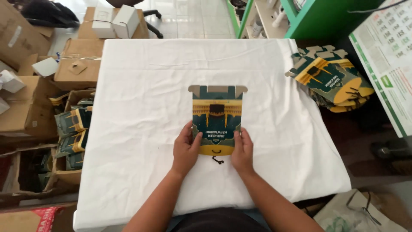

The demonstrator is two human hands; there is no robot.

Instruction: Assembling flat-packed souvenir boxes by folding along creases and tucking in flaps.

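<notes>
Flat printed carton blank, green and yellow, lies mid white cloth. Long axis runs 12–6; tabbed end at 12, yellow end w/ black cord at 6, toward the person. Left hand grips its 7 o'clock edge, thumb on top; right hand grips the 5 o'clock edge likewise. Stack of same blanks at 2, well apart. Cardboard boxes at 9.
</notes>
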